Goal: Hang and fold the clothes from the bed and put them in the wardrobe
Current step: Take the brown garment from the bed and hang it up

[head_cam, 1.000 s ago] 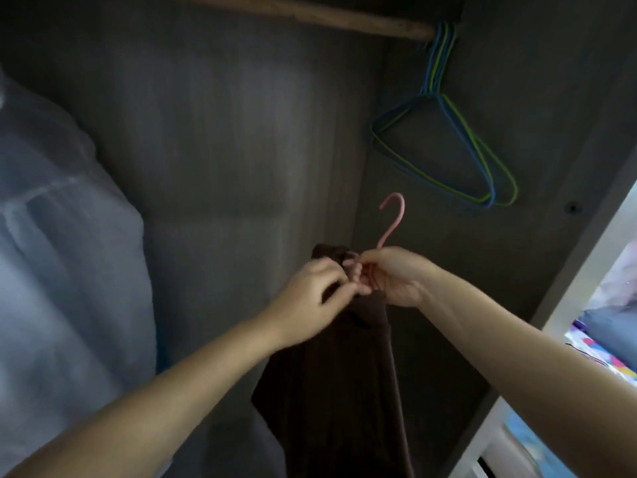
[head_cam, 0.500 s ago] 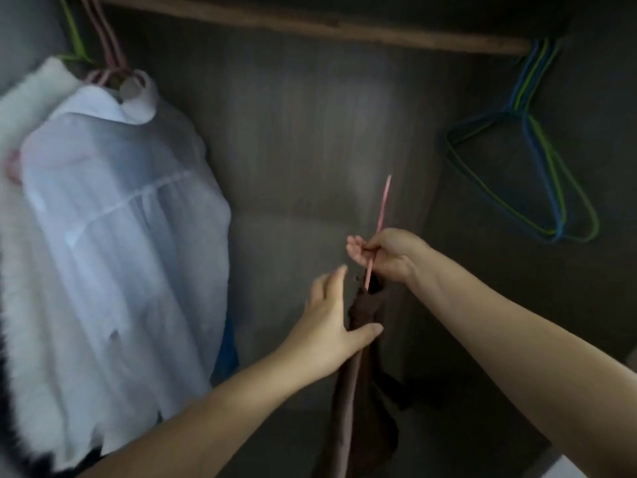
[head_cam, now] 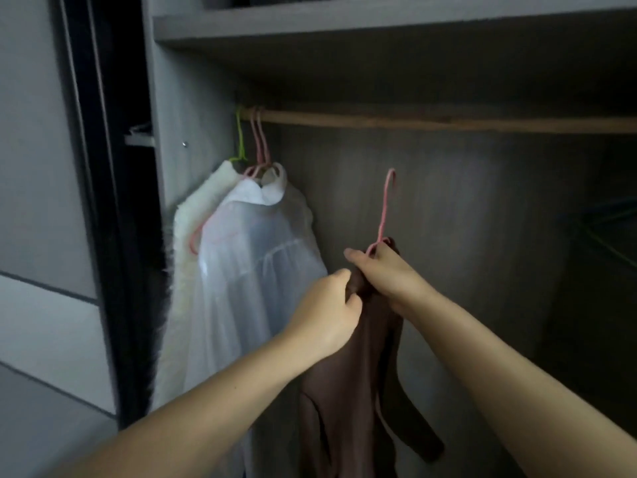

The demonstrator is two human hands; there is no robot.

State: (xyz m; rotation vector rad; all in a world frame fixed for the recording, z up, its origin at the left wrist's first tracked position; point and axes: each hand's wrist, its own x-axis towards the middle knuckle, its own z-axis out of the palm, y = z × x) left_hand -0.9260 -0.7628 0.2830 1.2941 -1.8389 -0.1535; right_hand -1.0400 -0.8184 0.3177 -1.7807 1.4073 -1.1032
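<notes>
A brown garment (head_cam: 348,401) hangs on a pink hanger (head_cam: 385,208) inside the wardrobe, its hook pointing up well below the wooden rail (head_cam: 431,121). My right hand (head_cam: 386,274) grips the hanger at the base of its hook, at the garment's collar. My left hand (head_cam: 331,312) pinches the brown cloth just left of it, near the collar. The garment's lower part drops out of view behind my forearms.
At the rail's left end hang a sheer white shirt (head_cam: 262,270) and a fluffy white garment (head_cam: 196,236) on pink and green hangers. Blue and green hangers (head_cam: 610,232) show dimly at the right. A shelf (head_cam: 379,25) runs above; the wardrobe's door edge (head_cam: 103,201) stands left.
The view has swung up and left, bringing the rail and shelf into sight. My left hand, open half a second ago, now holds the brown cloth. The hanger has been raised.
</notes>
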